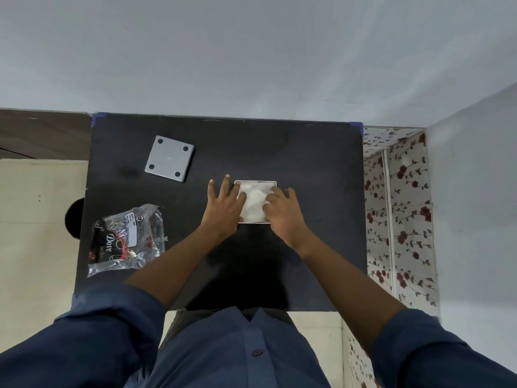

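A clear plastic bag (127, 239) lies nearer than the white box (260, 182), well to its left. The left hand (223, 208) is spread flat over the box's left edge. The right hand (282, 211) curls on its right side, over the white wrapping (256, 203); whether it pinches the wrapping cannot be told. Beyond the box, to its left, sits a grey square plate (169, 158).

Bare black table (307, 163) surrounds the hands; grey plate (169, 158) and plastic bag (127, 239) lie leftward.
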